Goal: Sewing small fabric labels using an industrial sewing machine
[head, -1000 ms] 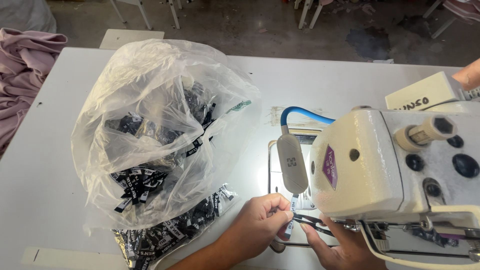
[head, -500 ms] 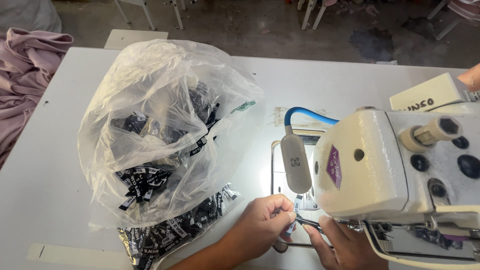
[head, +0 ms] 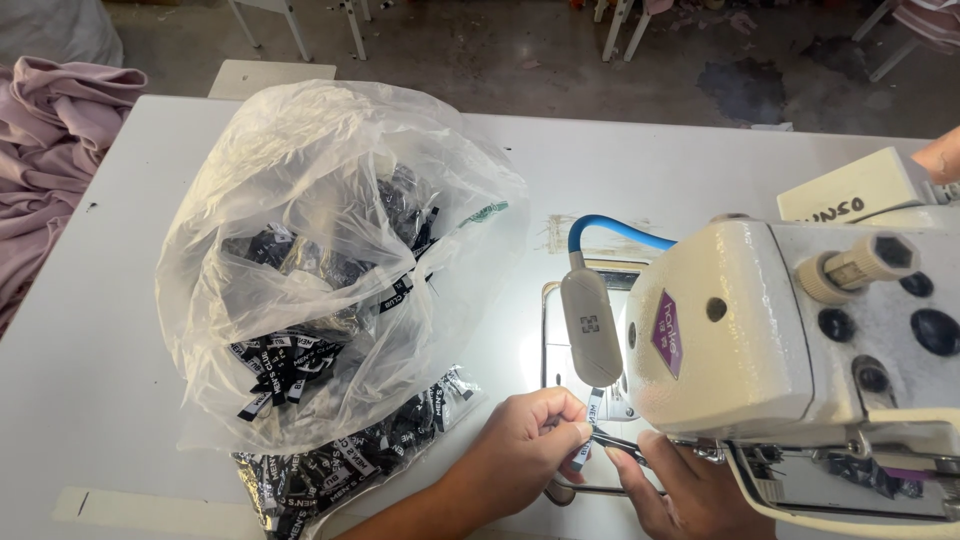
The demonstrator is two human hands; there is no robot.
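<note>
Right at the needle area of the sewing machine [head: 800, 340], a small black woven label [head: 594, 405] w/ white print stands roughly upright, long axis running near-to-far across the table, top end toward the lamp. The left hand [head: 525, 440] is curled, fingertips pinched on the label's lower end. The right hand [head: 690, 490] comes in from below under the machine head, fingers closed around thin dark metal tweezers [head: 618, 445]; their long axis runs left-right, tips pointing left to the label & the left fingertips. Whether the tips actually grip the label can't be told. Just above, a grey oblong lamp [head: 590, 325] hangs on a blue flexible neck, lighting the flat metal bed plate beneath. The machine head is cream, smooth painted metal, rounded, w/ black knobs & a ribbed beige dial. Left of the hands sits a big crinkled clear plastic bag [head: 320, 250], puffed up, full of black label strips; a smaller flat clear packet [head: 340, 470] of the same labels lies under its near edge. All rest on a smooth white table [head: 100, 330]. Mauve fabric [head: 50, 150] is heaped at the far left edge, soft & folded.
</note>
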